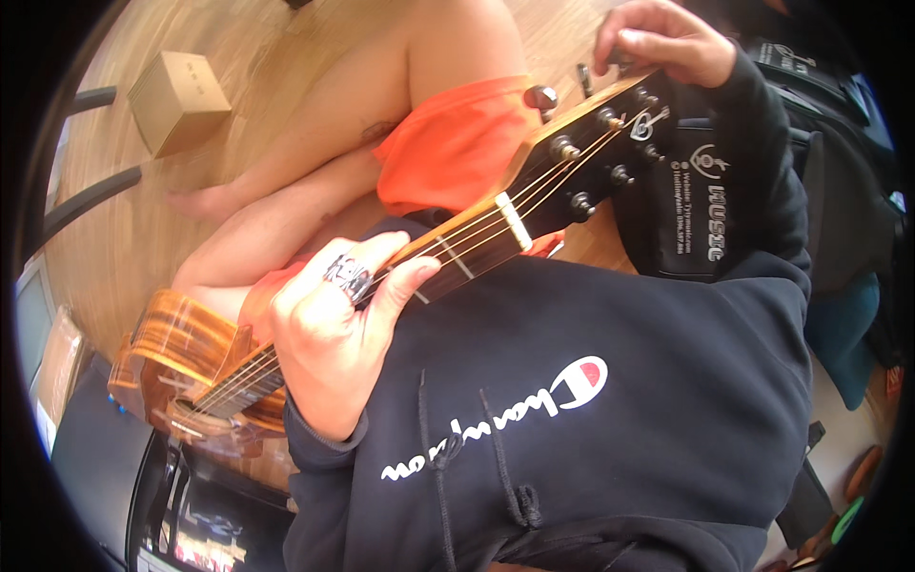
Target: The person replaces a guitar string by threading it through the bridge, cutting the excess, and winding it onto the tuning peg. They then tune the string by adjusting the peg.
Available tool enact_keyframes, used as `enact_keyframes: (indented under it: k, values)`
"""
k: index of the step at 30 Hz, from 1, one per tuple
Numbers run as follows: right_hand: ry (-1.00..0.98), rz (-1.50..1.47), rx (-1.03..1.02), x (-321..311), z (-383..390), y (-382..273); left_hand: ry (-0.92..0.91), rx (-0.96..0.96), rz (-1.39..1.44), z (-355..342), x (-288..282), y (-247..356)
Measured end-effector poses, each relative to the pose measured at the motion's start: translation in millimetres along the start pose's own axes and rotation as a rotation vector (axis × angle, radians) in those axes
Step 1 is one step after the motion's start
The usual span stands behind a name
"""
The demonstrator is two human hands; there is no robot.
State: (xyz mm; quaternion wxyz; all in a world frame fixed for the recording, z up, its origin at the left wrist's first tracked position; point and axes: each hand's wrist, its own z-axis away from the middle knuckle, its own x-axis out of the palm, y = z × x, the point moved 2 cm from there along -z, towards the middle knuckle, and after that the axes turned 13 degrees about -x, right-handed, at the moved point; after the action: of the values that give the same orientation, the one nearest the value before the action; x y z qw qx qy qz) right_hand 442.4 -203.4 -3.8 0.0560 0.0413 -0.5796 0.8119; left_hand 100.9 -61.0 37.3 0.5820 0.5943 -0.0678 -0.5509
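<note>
An acoustic guitar (pixel 181 334) with a glossy striped brown body lies slantwise in front of me, its neck rising from lower left to upper right. My left hand (pixel 329 324) is closed round the neck, the thumb across the strings near the first frets. A chunky silver ring (pixel 348 275) shows on one finger. At the end of the black headstock (pixel 596 157), my right hand (pixel 667 43) pinches a tuning peg (pixel 620 59), partly hidden by the fingers. Two more pegs along that edge stand free. Strings run over the white nut (pixel 513 221) to metal posts.
My bare legs (pixel 334 153) and orange shorts (pixel 457 143) lie beyond the neck on a wooden floor (pixel 267 48). A cardboard box (pixel 179 103) sits at far left. To the right is a black printed bag (pixel 681 210); at lower left is a glossy black object (pixel 214 505).
</note>
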Motion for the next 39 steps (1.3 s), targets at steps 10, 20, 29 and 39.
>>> enact_keyframes:
  k: [10,20,29,39]
  values:
    - [-0.006,-0.032,0.068,21,-19,-6,0.005,-0.051,0.017,3,7,-2]
    - [-0.056,0.161,0.023,1,-17,11,0.016,-0.032,0.105,1,8,-9]
    - [0.009,0.093,0.011,7,-11,6,0.017,-0.030,0.121,-1,8,-8]
    - [0.020,0.290,0.104,16,-14,-3,0.038,-0.047,0.136,2,9,-9]
